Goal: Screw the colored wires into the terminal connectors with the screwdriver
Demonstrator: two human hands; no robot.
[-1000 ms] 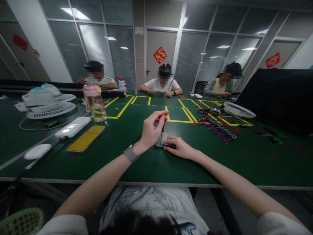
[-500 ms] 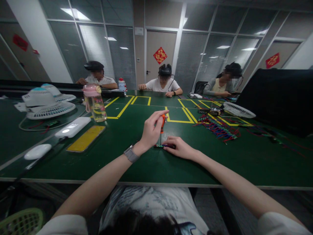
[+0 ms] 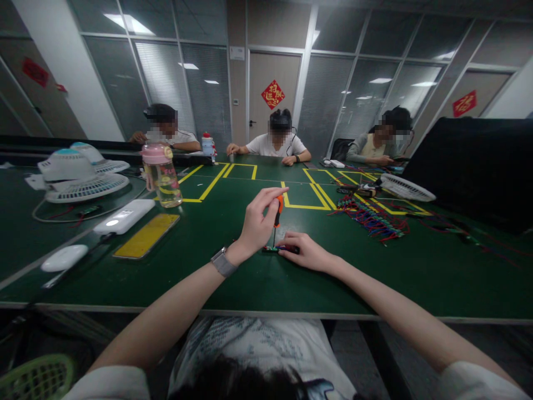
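My left hand is closed around the orange and black handle of a screwdriver, its index finger stretched past the top. The thin shaft points down, leaning slightly, and its tip meets a small green circuit board on the table. My right hand lies low on the tabletop, thumb and fingers closed on the board's right end, where dark and blue parts or wires show. Fingers cover much of that end. Just behind the board is a small pale, clear patch that I cannot make out.
On the green table, a yellow phone, a white power strip, a pink-lided bottle and white fans stand left. Wired circuit boards and a black monitor are right. Three people sit opposite.
The screwdriver's handle has tilted slightly to the right while its tip stays at the board. Both my hands hold nearly the same places. The middle person's hand across the table has shifted left.
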